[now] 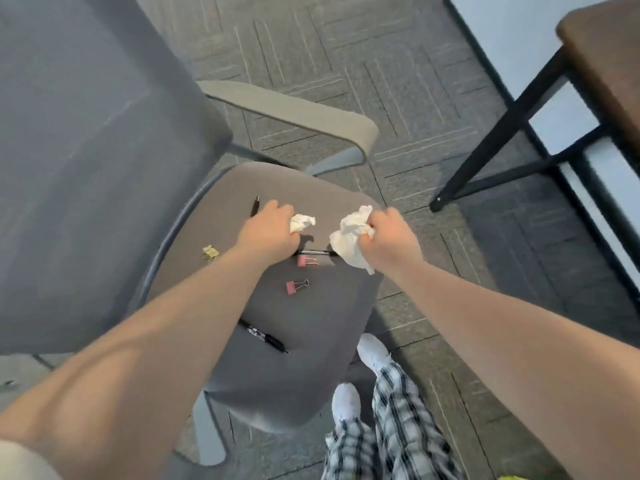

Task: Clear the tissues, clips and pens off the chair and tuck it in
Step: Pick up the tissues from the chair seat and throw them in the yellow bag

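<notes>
The grey office chair's seat (311, 313) fills the middle of the head view. My left hand (268, 230) is closed on a small crumpled white tissue (302, 222) just above the seat. My right hand (393, 237) grips a larger crumpled tissue (349, 242) above the seat's right edge. On the seat lie two pink binder clips (306, 260) (295, 286), a yellow clip (210, 252) at the left, a black pen (265, 337) near the front, another pen (255, 206) at the back, and a third pen (313, 251), partly hidden, between my hands.
The chair's tall backrest (86, 150) rises at the left, with a grey armrest (294, 112) behind the seat. A brown table (602, 53) with black legs stands at the right on patterned grey carpet. My legs in plaid trousers (391, 427) and white socks stand at the seat's front.
</notes>
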`<state>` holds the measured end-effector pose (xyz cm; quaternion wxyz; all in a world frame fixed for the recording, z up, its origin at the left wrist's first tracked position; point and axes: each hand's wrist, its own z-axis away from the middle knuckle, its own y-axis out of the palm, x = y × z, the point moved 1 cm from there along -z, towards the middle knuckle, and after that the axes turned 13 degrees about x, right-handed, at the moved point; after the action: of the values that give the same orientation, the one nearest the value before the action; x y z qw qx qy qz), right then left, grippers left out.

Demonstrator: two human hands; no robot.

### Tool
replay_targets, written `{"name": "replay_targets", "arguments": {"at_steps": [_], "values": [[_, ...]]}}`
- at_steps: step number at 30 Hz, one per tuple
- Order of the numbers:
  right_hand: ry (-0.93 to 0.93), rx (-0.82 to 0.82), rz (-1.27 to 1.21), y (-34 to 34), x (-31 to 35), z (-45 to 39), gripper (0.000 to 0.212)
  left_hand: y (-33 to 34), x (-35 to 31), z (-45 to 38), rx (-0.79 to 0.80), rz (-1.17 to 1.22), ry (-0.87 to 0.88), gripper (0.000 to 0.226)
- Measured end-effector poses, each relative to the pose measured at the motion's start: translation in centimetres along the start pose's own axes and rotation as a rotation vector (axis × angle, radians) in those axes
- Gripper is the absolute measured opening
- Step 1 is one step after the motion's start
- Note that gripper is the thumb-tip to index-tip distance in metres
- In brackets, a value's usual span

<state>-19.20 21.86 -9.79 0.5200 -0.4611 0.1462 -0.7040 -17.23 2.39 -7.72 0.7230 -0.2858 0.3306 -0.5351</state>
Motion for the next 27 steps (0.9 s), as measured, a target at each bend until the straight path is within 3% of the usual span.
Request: {"name": "replay_targets", "arguments": {"at_steps": [8, 12, 18, 27], "values": [[0.293, -0.026, -0.115, -1.0, -15.2, 12.3, 0.004, 5.9, -14.3, 1.8, 0.103, -0.206, 0.286, 0.026], [0.474, -0.081, -0.218, -0.5, -22.8, 19.3, 0.005, 10.4, -22.5, 4.0, 0.199, -0.364, 0.444, 0.024], [0.597, -0.207, -0.355, 2.2, -32.2, 29.7, 0.011, 18.3, -33.0, 9.4, 0.279, -0.561, 0.574, 0.023], [0.815, -0.318, -0.596, 11.2, -45.7, 48.7, 0.015, 36.4, -46.0, 21.7, 0.419, -0.73, 0.763, 0.024]]}}
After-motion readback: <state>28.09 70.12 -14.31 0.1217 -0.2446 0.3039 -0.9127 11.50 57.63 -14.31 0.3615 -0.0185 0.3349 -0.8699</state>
